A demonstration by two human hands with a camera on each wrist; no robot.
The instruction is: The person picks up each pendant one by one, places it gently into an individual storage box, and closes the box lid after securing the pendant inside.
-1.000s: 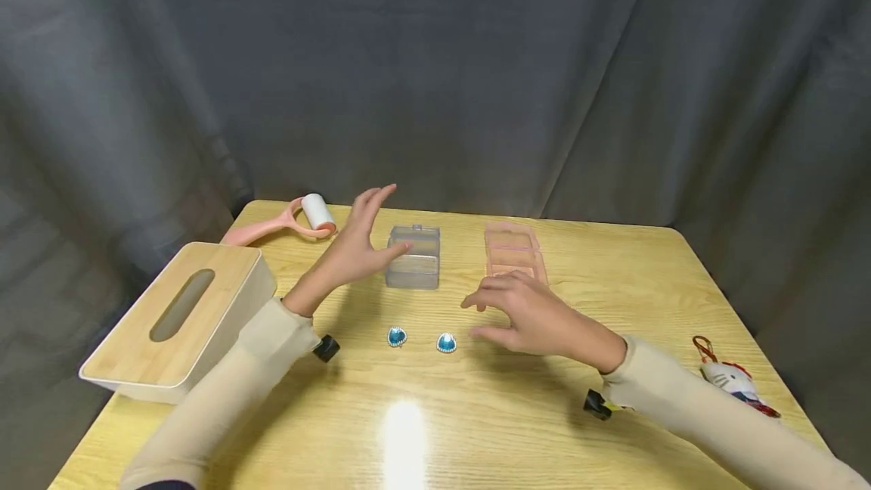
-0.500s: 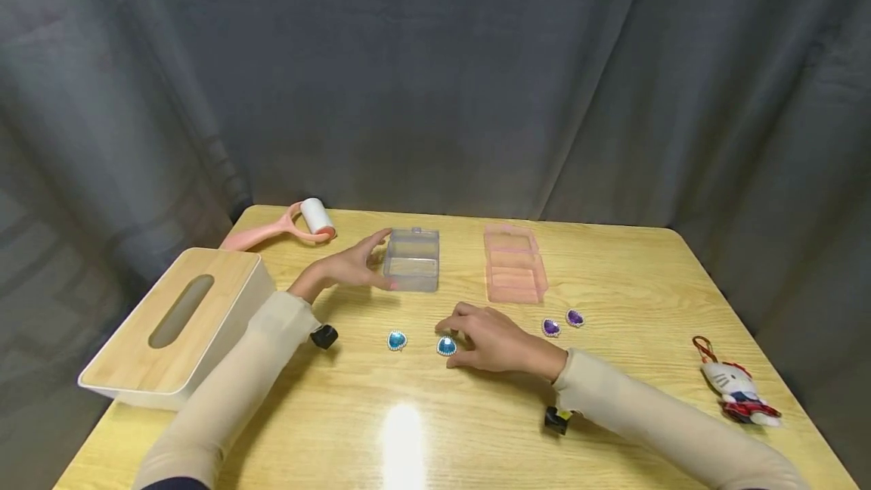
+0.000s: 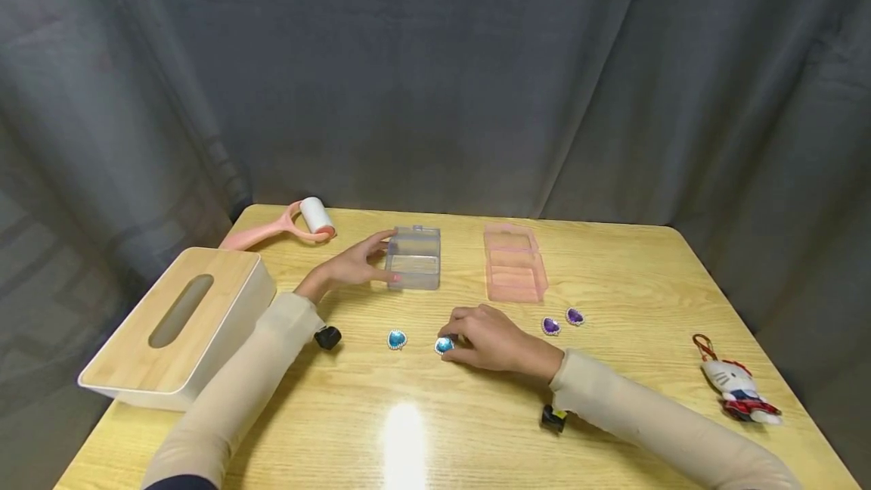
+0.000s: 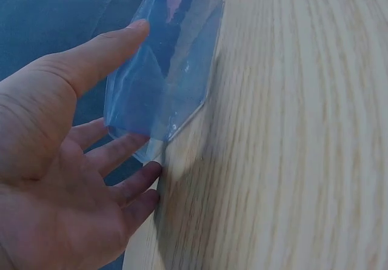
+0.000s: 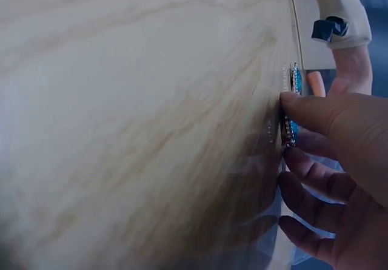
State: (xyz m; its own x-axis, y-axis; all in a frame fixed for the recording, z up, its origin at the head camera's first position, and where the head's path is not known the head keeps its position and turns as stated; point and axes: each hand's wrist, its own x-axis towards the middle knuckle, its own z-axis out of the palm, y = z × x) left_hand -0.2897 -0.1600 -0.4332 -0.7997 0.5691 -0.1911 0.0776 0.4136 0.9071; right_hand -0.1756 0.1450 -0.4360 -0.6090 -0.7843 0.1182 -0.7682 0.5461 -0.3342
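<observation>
My left hand [image 3: 357, 262] spans the left side of an open clear plastic box [image 3: 413, 267], thumb at its near corner and index finger at its far one. In the left wrist view the thumb lies against the bluish see-through wall of the box [image 4: 173, 70], with other fingers around its side. With thumb and index finger, my right hand [image 3: 493, 340] pinches a blue gem [image 3: 444, 345] edged in small pale beads, low at the tabletop. The right wrist view shows this blue gem [image 5: 290, 130] edge-on, partly hidden by the thumb. A matching blue gem [image 3: 397, 339] lies to the left.
An open pink plastic box [image 3: 516, 286] stands behind my right hand. Two purple gems [image 3: 551, 326] lie right of it. A tissue box [image 3: 238, 316] and a lint roller [image 3: 272, 229] occupy the left side; a plush cat keychain [image 3: 735, 392] lies far right on the wooden table [image 3: 640, 271].
My left hand came down to the clear box, which shifted slightly right. My right hand moved left and down, uncovering the purple gems, then closed thumb and index finger on the blue gem.
</observation>
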